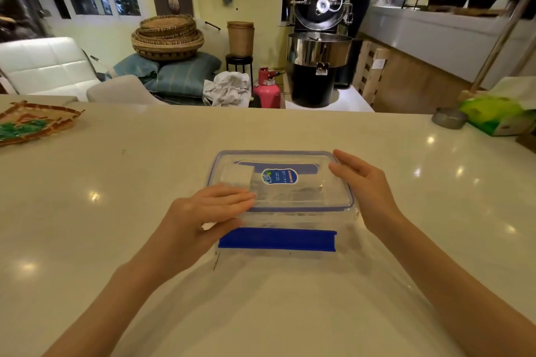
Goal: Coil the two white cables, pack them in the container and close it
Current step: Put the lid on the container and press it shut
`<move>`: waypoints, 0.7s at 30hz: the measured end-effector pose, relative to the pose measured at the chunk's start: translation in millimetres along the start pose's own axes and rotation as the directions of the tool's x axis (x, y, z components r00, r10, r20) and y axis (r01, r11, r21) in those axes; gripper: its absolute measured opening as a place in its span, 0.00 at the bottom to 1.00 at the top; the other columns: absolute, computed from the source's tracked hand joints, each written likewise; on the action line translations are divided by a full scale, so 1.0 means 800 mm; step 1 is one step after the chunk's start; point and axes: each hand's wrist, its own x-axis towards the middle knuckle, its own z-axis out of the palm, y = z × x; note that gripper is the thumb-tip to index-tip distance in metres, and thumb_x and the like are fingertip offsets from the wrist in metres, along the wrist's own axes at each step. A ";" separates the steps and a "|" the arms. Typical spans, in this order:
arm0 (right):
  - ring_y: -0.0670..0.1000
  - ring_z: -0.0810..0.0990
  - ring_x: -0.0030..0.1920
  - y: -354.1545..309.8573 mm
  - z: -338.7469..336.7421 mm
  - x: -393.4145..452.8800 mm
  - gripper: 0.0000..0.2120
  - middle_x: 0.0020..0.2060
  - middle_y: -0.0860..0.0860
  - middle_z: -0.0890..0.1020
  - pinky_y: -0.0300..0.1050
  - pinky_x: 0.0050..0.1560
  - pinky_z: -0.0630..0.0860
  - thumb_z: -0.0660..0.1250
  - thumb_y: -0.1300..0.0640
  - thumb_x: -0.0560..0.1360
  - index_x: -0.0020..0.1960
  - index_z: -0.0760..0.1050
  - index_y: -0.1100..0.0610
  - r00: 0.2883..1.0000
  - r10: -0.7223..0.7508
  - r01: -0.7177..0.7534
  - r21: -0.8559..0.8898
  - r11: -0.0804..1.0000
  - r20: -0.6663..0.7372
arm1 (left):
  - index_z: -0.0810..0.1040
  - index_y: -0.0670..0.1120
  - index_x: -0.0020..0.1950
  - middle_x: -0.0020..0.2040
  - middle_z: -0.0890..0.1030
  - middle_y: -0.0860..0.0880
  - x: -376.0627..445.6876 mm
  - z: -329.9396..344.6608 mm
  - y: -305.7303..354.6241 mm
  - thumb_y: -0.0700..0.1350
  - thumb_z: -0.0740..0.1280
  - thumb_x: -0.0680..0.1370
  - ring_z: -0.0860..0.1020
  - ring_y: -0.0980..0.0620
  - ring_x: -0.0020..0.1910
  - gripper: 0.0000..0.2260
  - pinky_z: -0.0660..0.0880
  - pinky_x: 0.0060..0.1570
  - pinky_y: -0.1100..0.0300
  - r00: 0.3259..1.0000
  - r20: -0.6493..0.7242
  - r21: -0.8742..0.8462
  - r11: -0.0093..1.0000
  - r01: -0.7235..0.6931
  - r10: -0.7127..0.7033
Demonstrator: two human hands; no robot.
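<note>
A clear plastic container [290,220] with blue trim stands on the pale counter in front of me. Its clear lid [301,191] with a blue-and-white label lies on top, and a blue latch flap [277,239] sticks out along the near side. My left hand [203,211] lies flat on the lid's near left corner, fingers together. At the lid's right edge rests my right hand [362,185], fingers stretched along the rim. Something white shows faintly through the lid; the cables cannot be made out clearly.
A woven tray [34,124] with green bits sits at the counter's far left. At the far right are a grey round dish [449,118] and a green tissue box [493,116]. Beyond the counter stand chairs, baskets, a pink gas cylinder and a coffee roaster.
</note>
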 end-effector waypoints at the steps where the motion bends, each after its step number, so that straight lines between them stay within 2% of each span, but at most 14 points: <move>1: 0.42 0.83 0.40 0.000 0.000 0.000 0.17 0.47 0.42 0.80 0.35 0.34 0.80 0.66 0.56 0.74 0.63 0.72 0.52 1.000 -0.002 0.002 -0.002 1.000 0.002 | 0.74 0.48 0.61 0.56 0.79 0.56 -0.001 0.001 0.000 0.59 0.57 0.75 0.69 0.72 0.61 0.21 0.68 0.59 0.74 1.000 -0.012 -0.011 1.000 -0.003 0.003; 4: 0.41 0.83 0.39 -0.002 -0.002 -0.001 0.17 0.46 0.41 0.79 0.34 0.34 0.80 0.65 0.56 0.74 0.62 0.72 0.51 1.000 -0.005 0.006 -0.036 0.999 0.017 | 0.74 0.45 0.61 0.57 0.78 0.62 -0.002 0.001 0.001 0.59 0.59 0.75 0.71 0.71 0.60 0.22 0.69 0.58 0.74 0.999 -0.043 -0.030 1.000 -0.011 0.009; 7: 0.42 0.81 0.41 0.001 -0.005 -0.004 0.18 0.46 0.39 0.78 0.33 0.33 0.79 0.65 0.55 0.74 0.63 0.71 0.50 0.999 -0.023 0.027 -0.097 0.995 0.036 | 0.75 0.52 0.60 0.55 0.74 0.75 -0.003 0.000 -0.001 0.60 0.61 0.73 0.74 0.69 0.59 0.19 0.70 0.57 0.74 0.999 -0.039 -0.050 0.999 0.017 -0.019; 9: 0.41 0.81 0.40 0.001 -0.005 -0.008 0.18 0.46 0.38 0.77 0.32 0.33 0.79 0.64 0.54 0.74 0.64 0.70 0.49 0.999 -0.030 0.035 -0.110 0.993 0.046 | 0.75 0.54 0.60 0.56 0.75 0.72 -0.004 0.002 -0.002 0.58 0.63 0.72 0.74 0.66 0.58 0.18 0.72 0.56 0.72 0.999 -0.034 -0.046 0.998 0.031 -0.033; 11: 0.41 0.81 0.41 0.000 -0.004 -0.010 0.18 0.51 0.42 0.79 0.33 0.35 0.79 0.64 0.53 0.74 0.64 0.69 0.49 0.998 -0.025 0.031 -0.126 0.992 0.051 | 0.75 0.53 0.60 0.58 0.78 0.62 -0.005 0.006 -0.003 0.58 0.62 0.73 0.74 0.64 0.59 0.18 0.72 0.57 0.71 0.999 -0.028 -0.006 1.000 0.023 -0.023; 13: 0.44 0.79 0.48 -0.003 -0.003 -0.008 0.19 0.60 0.48 0.77 0.39 0.43 0.79 0.64 0.52 0.74 0.64 0.69 0.49 0.999 -0.032 0.040 -0.236 0.971 0.040 | 0.74 0.53 0.61 0.60 0.77 0.56 -0.005 0.010 -0.002 0.60 0.59 0.74 0.73 0.61 0.61 0.19 0.70 0.60 0.69 1.000 -0.011 0.046 0.999 0.018 -0.018; 15: 0.43 0.72 0.57 -0.005 -0.005 -0.009 0.19 0.66 0.48 0.72 0.43 0.53 0.74 0.62 0.50 0.75 0.65 0.68 0.48 0.985 -0.172 0.162 -0.414 0.895 0.013 | 0.73 0.53 0.61 0.61 0.76 0.56 -0.006 0.011 -0.001 0.61 0.59 0.74 0.71 0.61 0.62 0.20 0.68 0.62 0.68 1.000 -0.007 0.074 0.997 0.025 -0.024; 16: 0.42 0.69 0.60 -0.008 -0.005 -0.015 0.18 0.66 0.45 0.71 0.42 0.57 0.71 0.61 0.49 0.75 0.64 0.69 0.47 0.953 -0.300 0.279 -0.479 0.832 0.034 | 0.73 0.54 0.62 0.61 0.75 0.56 -0.006 0.011 0.000 0.62 0.59 0.73 0.71 0.61 0.62 0.21 0.68 0.62 0.68 1.000 -0.008 0.081 0.996 0.026 -0.025; 18: 0.39 0.67 0.63 -0.014 -0.004 -0.032 0.14 0.63 0.41 0.71 0.38 0.63 0.67 0.60 0.47 0.76 0.61 0.70 0.45 0.828 -0.531 0.542 -0.501 0.675 0.181 | 0.72 0.54 0.62 0.61 0.75 0.56 -0.006 0.011 0.003 0.63 0.60 0.72 0.71 0.62 0.62 0.23 0.67 0.62 0.67 1.000 -0.004 0.109 0.994 0.023 -0.023; 19: 0.41 0.68 0.64 -0.012 -0.003 -0.041 0.14 0.62 0.43 0.72 0.38 0.65 0.66 0.59 0.47 0.76 0.61 0.72 0.47 0.754 -0.591 0.645 -0.493 0.584 0.286 | 0.71 0.54 0.62 0.61 0.76 0.55 -0.007 0.011 0.004 0.63 0.62 0.70 0.71 0.61 0.61 0.24 0.67 0.62 0.67 1.000 0.001 0.137 0.990 0.016 -0.017; 21: 0.45 0.70 0.65 -0.002 0.001 -0.058 0.19 0.63 0.49 0.75 0.41 0.67 0.65 0.58 0.45 0.76 0.62 0.73 0.53 0.602 -0.619 0.785 -0.516 0.342 0.505 | 0.71 0.51 0.63 0.61 0.77 0.51 -0.007 0.014 0.008 0.63 0.65 0.68 0.71 0.58 0.60 0.28 0.68 0.60 0.65 1.000 0.023 0.249 0.968 -0.022 0.017</move>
